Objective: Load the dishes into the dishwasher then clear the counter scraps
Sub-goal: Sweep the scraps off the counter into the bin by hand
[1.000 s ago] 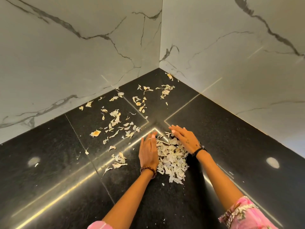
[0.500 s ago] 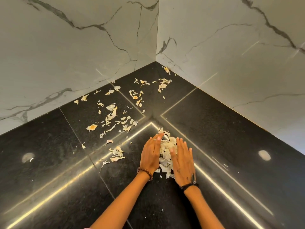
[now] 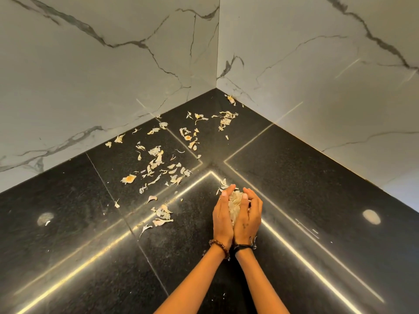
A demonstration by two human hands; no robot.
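Observation:
A heap of pale garlic-skin scraps (image 3: 234,201) sits squeezed between my two cupped hands near the middle of the black counter (image 3: 306,200). My left hand (image 3: 222,215) curls round its left side and my right hand (image 3: 249,215) round its right, the wrists touching. A few flakes (image 3: 223,183) stick out past my fingertips. More loose scraps (image 3: 158,164) lie scattered to the left and several others (image 3: 226,120) lie toward the corner.
The counter runs into a corner where two white marble walls (image 3: 113,75) meet. Small scraps (image 3: 162,215) lie just left of my hands. Light streaks and two round reflections (image 3: 371,216) show on the polished stone.
My hands have closed together from both sides, gathering the spread heap into a tight bundle held between them. The scattered scraps to the left and in the corner have not moved.

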